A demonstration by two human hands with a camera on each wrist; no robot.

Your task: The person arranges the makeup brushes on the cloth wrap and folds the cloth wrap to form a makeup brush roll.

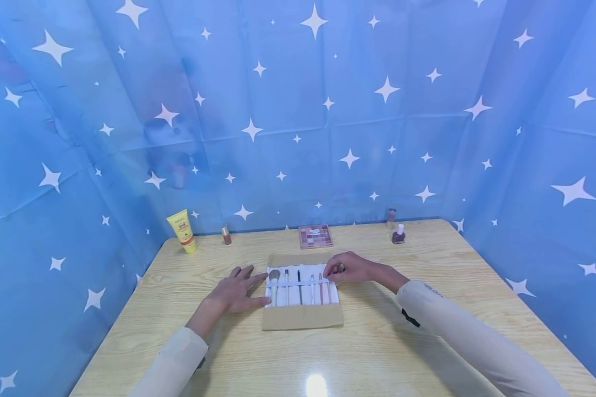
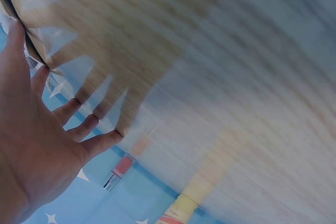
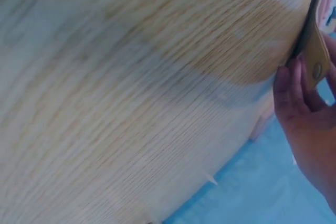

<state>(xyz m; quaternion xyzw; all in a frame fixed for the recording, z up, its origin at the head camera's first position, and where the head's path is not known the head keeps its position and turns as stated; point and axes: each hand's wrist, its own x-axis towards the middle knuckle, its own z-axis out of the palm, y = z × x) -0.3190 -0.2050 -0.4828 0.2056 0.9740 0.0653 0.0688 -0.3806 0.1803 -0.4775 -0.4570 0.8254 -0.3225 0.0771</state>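
Note:
A tan makeup brush roll lies unfolded on the table, its white lining holding several makeup brushes under a strap. At its left edge my left hand rests with fingers spread; the left wrist view shows its fingertips on the table and the thumb at the roll's edge. Over the upper right corner, my right hand curls its fingers and seems to pinch the top of the rightmost makeup brush. A tan flap with a snap button sits beside those fingers in the right wrist view. The fluffy brush is at the far left.
Along the back of the wooden table stand a yellow tube, a small lip gloss, an eyeshadow palette, a dark nail polish bottle and another small tube. A blue star-patterned curtain surrounds the table.

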